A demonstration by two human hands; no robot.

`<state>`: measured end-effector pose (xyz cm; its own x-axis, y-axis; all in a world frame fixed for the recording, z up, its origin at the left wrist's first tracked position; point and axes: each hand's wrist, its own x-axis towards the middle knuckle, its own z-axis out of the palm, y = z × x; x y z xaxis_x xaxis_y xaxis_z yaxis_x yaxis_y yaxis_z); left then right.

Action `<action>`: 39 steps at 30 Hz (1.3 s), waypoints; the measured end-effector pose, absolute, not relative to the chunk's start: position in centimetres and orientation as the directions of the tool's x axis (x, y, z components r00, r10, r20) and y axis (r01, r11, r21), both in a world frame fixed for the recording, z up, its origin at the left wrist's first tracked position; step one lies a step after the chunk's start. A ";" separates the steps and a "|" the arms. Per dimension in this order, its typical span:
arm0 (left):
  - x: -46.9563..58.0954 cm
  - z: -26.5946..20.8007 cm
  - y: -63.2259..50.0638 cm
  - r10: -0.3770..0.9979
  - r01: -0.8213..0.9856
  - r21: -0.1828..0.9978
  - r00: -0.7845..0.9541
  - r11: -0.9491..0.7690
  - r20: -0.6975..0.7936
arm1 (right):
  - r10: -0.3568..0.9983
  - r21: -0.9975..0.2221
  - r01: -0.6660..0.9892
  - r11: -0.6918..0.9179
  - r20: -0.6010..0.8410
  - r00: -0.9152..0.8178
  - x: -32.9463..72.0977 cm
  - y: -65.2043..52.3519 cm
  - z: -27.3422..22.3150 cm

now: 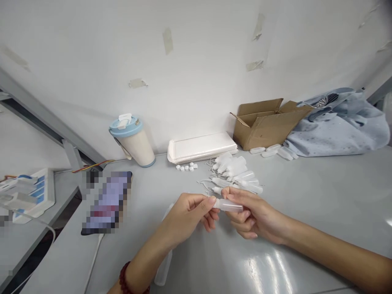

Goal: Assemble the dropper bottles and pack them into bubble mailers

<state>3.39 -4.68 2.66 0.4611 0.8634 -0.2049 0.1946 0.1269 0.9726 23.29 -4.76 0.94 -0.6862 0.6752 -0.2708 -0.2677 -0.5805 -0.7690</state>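
Note:
Between my two hands, above the grey table, lies a small translucent squeeze bottle (pixel 230 205), held nearly level. My left hand (pixel 193 210) pinches its neck end; what sits at the tip is hidden by the fingers. Around the body of the same bottle, my right hand (pixel 249 210) is closed with thumb and fingers. Just beyond the hands is a heap of similar bottles (pixel 235 167) with thin needle tips. Several small white caps (pixel 186 168) lie left of that heap. Partly under my left forearm is another clear bottle (pixel 164 267).
Along the wall stand a cream tumbler (pixel 137 145) with a blue lid, a stack of white padded envelopes (pixel 202 148), an open cardboard box (pixel 266 126) and blue cloth (pixel 343 126). A blurred phone (pixel 107 202) with a cable lies left. Several loose bottles (pixel 271 152) lie before the box.

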 end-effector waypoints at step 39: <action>3.7 3.2 -6.1 0.896 0.478 0.832 0.441 -0.284 0.053 | 0.633 -0.749 -0.223 -0.624 -0.318 -0.706 23.5 -4.8 1.2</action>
<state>3.69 -6.08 3.23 0.4406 0.8962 0.0525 0.4776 -0.2835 0.8316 23.52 -4.78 1.16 -0.7055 0.6334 -0.3179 -0.2233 -0.6244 -0.7485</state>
